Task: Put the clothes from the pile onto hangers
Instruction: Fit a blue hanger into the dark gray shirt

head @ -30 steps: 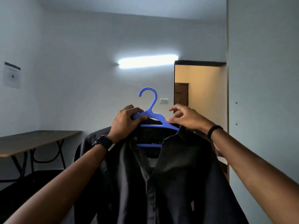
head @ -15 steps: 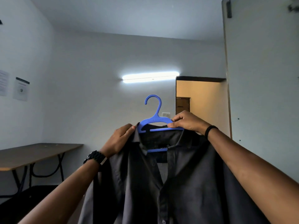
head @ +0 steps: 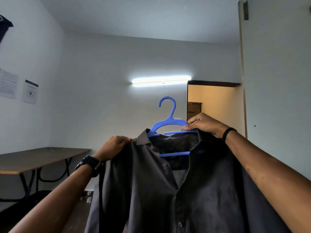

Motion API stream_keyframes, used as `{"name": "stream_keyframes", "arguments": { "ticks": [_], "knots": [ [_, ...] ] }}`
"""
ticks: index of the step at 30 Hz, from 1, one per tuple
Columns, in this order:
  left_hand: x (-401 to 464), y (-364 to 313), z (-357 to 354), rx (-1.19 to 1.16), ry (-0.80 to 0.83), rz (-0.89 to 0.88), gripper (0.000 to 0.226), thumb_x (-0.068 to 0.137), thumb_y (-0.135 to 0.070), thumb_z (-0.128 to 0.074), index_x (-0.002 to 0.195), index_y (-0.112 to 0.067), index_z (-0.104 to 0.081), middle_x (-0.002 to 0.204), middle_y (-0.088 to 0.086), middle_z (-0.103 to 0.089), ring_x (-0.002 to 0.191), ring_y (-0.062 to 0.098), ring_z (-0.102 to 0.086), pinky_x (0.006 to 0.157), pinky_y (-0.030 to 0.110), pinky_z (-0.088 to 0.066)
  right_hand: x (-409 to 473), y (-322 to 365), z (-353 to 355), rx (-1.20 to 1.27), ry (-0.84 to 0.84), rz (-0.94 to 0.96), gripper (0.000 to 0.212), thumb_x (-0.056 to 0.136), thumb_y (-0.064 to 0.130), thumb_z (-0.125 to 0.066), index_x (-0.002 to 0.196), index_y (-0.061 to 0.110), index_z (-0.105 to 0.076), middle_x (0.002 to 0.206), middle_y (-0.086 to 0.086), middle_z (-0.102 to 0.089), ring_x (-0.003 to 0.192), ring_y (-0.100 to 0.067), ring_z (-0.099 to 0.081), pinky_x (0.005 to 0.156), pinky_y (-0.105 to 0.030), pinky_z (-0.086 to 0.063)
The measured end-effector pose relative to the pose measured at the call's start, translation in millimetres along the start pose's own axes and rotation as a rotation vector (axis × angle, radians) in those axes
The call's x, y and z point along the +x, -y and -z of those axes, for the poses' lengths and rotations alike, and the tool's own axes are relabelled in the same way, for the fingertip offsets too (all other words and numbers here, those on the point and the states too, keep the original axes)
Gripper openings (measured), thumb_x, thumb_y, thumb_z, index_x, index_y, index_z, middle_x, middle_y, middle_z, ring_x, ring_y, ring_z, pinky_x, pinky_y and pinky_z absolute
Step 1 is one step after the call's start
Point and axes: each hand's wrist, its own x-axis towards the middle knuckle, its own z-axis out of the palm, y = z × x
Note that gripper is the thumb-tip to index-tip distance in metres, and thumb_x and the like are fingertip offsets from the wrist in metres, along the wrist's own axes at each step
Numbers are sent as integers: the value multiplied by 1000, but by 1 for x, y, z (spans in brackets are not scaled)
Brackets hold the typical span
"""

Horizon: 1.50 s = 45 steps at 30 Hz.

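A dark grey button shirt (head: pixel 159 190) hangs on a blue plastic hanger (head: pixel 170 122), held up in front of me. The hanger's hook points up and its lower bar shows inside the open collar. My right hand (head: pixel 204 124) grips the hanger's right arm together with the shirt's right shoulder. Over at the shirt's left shoulder seam, just left of the collar, my left hand (head: pixel 116 146) grips the fabric. The hanger's left end is hidden under the cloth. No pile of clothes is in view.
A brown folding table (head: pixel 42 158) stands at the left wall. An open grey door (head: pixel 277 81) rises on the right, beside a doorway (head: pixel 215 105). Papers (head: pixel 30 91) hang on the left wall, and a dark garment (head: pixel 4 26) shows at the top left edge.
My left hand left the hanger's left arm and moved out to the shirt's left shoulder. My right hand closed on the hanger's right arm. The shirt now sits squarer on the hanger.
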Motion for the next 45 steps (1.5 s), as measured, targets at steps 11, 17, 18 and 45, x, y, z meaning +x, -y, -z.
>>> {"name": "stream_keyframes", "arguments": {
  "ticks": [11, 17, 18, 45],
  "knots": [
    [20, 1, 13, 299, 39, 183, 31, 99, -25, -46, 88, -6, -67, 100, 18, -68, 98, 32, -62, 81, 36, -46, -3, 8, -23, 11, 25, -19, 22, 87, 25, -67, 75, 7, -71, 77, -7, -61, 76, -16, -55, 73, -29, -42],
    [10, -45, 6, 72, -101, -161, 31, 98, -46, -40, 95, -20, -57, 89, 4, -68, 82, 22, -61, 76, 37, -46, -6, -3, -12, -10, 28, -35, 20, 93, 24, -60, 77, 12, -63, 79, -4, -58, 76, -16, -53, 71, -28, -38],
    [8, -43, 3, 159, -69, -182, 34, 98, -49, -38, 100, -20, -56, 96, 4, -67, 88, 23, -60, 78, 38, -46, -8, -2, -8, -9, 26, -28, 22, 94, 24, -58, 75, 14, -61, 77, -1, -57, 73, -15, -52, 69, -26, -37],
    [-3, 27, 24, -568, 178, 403, 34, 87, 7, -37, 70, 0, -66, 68, 15, -58, 63, 23, -51, 58, 26, -42, -10, -16, 3, 161, 70, -30, 14, 91, 19, -61, 83, 10, -67, 83, -7, -63, 77, -19, -58, 76, -30, -43]
  ]
}}
